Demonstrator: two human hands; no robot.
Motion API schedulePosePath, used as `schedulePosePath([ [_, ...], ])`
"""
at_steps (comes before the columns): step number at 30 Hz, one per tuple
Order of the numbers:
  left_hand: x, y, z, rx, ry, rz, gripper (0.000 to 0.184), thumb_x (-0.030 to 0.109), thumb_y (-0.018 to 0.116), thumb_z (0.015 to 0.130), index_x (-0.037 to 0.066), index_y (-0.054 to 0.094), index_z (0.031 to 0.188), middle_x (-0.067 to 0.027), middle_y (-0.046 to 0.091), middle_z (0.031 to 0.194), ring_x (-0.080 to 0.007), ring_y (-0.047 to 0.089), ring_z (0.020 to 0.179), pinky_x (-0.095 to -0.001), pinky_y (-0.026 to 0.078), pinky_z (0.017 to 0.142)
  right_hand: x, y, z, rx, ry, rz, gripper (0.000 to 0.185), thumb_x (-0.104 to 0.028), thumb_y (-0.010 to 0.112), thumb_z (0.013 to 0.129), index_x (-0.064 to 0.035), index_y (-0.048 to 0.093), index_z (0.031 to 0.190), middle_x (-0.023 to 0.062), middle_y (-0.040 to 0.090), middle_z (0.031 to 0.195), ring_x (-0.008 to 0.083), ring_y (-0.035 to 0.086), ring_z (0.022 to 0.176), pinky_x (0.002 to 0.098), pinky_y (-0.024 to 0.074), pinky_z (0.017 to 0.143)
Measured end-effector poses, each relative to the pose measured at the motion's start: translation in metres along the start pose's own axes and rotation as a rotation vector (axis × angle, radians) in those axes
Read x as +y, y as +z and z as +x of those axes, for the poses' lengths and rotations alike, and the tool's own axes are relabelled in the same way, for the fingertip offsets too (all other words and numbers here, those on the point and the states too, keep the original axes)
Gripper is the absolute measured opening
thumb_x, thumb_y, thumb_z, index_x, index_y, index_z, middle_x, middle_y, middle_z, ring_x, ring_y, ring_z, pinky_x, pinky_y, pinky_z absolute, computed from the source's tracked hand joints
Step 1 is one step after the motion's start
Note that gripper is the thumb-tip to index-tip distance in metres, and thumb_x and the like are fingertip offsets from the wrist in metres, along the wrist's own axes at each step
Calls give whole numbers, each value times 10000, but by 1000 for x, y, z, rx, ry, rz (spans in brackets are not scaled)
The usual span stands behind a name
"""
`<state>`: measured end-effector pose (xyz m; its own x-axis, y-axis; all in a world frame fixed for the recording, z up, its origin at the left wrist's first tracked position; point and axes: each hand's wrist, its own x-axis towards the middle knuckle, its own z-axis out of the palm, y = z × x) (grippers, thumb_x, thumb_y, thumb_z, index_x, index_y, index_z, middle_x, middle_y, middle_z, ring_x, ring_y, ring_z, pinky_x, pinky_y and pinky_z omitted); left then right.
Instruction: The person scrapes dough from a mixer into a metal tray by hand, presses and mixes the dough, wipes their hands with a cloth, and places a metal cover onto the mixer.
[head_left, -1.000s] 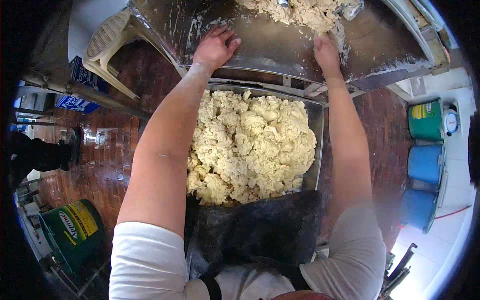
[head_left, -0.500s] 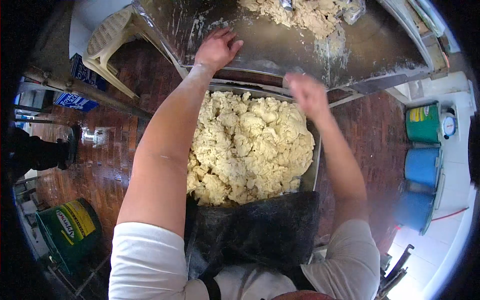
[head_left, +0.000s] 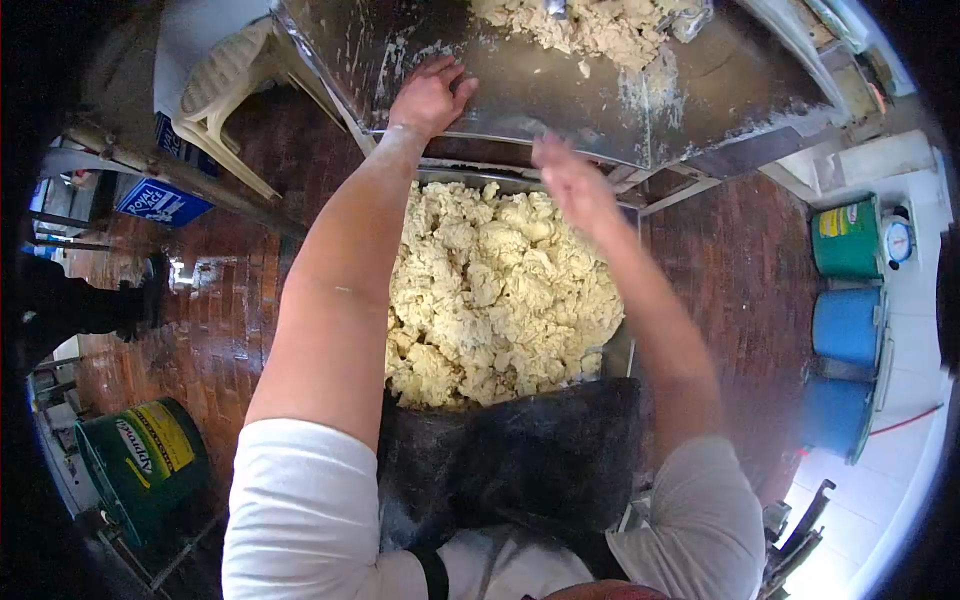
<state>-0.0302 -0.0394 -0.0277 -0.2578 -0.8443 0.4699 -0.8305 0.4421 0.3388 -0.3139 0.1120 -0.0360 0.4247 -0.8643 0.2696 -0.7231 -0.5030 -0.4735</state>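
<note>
My left hand [head_left: 433, 97] lies on the near edge of the metal table [head_left: 480, 80], fingers spread and holding nothing. My right hand [head_left: 575, 182] hangs above the table's front edge and the far end of the tub, blurred by motion. Its fingers look stretched out, and I see nothing in them. Between my arms a large lumpy mass of pale dough [head_left: 500, 295] fills a metal tub [head_left: 617, 355]. A black apron [head_left: 510, 460] covers my front at the tub's near end.
More dough [head_left: 590, 30] lies on the table's far part, with a metal object in it. A plastic chair [head_left: 225, 90] and a green bucket [head_left: 150, 460] stand left. Blue buckets [head_left: 843, 327], another green bucket [head_left: 843, 240] and a dial scale [head_left: 898, 240] line the right wall.
My right hand has moved left along the table's front edge. My left hand stays on the table, and the whole view has shifted slightly.
</note>
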Motion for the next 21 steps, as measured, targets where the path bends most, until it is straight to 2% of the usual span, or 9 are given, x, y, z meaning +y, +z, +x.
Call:
schedulePosePath([
  [3, 2, 9, 1, -86, 11, 5, 595, 546, 508, 1026, 135, 591, 1448, -100, 495, 1567, -323, 405, 1477, -456, 311, 1238, -62, -3, -39, -389, 679, 376, 221, -158, 596, 1037, -86, 705, 1216, 114, 735, 1183, 211, 678, 1108, 354, 519, 1043],
  [4, 8, 8, -1, -116, -24, 107, 620, 560, 457, 1041, 147, 528, 1498, -97, 437, 1607, -331, 355, 1506, -494, 266, 1251, -68, -1, -55, -364, 674, 378, 221, -158, 596, 1037, -86, 705, 1216, 114, 735, 1183, 211, 678, 1108, 354, 519, 1043],
  [6, 23, 6, -2, -259, -102, 291, 668, 581, 320, 1073, 174, 369, 1600, -108, 284, 1692, -349, 217, 1569, -585, 143, 1268, -60, 21, -79, 207, 577, 719, 247, -109, 630, 1027, -77, 673, 1268, 63, 727, 1029, 164, 696, 896, 305, 575, 905],
  [9, 110, -32, -49, -146, -272, -253, 580, 494, 422, 1078, 106, 506, 1502, -214, 549, 1479, -396, 510, 1366, -534, 387, 1148, -46, 48, -92, 519, 501, 903, 350, -21, 675, 977, -29, 611, 1321, 56, 664, 956, 147, 654, 857, 292, 565, 834],
  [10, 125, -16, -68, 22, -176, -439, 509, 422, 478, 1072, 57, 589, 1409, -226, 630, 1354, -414, 594, 1232, -526, 458, 1063, -70, 40, -88, 538, 597, 978, 392, -97, 663, 997, 12, 558, 1358, 62, 666, 1052, 156, 648, 946, 317, 562, 855],
  [13, 231, -50, -155, 105, 70, -795, 479, 324, 520, 1069, 29, 566, 1444, -227, 521, 1512, -384, 418, 1465, -474, 299, 1227, -131, -3, -62, 583, 1012, 1585, 422, -311, 553, 1071, 12, 561, 1342, 104, 660, 1140, 214, 640, 1074, 370, 550, 943],
  [14, 235, -54, -168, 110, 76, -789, 479, 324, 520, 1069, 29, 566, 1444, -227, 521, 1512, -384, 418, 1465, -474, 299, 1227, -127, 8, -63, 453, 629, 1951, 573, -481, 354, 1111, 9, 549, 1333, 152, 640, 1271, 282, 612, 1200, 411, 491, 1069],
  [16, 234, -58, -187, 108, 293, -760, 462, 285, 518, 1066, 31, 562, 1449, -220, 521, 1515, -389, 400, 1476, -464, 273, 1240, -137, 7, -68, 433, 605, 1965, 596, -470, 350, 1116, 32, 464, 1417, 174, 591, 1361, 296, 560, 1284, 423, 439, 1130],
  [21, 213, -46, -197, 82, -215, -651, 456, 241, 467, 1066, 40, 547, 1467, -206, 474, 1561, -411, 364, 1492, -509, 240, 1247, -142, 6, -70, 460, 512, 1769, 663, -487, 272, 1122, 36, 425, 1500, 184, 548, 1445, 300, 515, 1366, 433, 387, 1185],
])
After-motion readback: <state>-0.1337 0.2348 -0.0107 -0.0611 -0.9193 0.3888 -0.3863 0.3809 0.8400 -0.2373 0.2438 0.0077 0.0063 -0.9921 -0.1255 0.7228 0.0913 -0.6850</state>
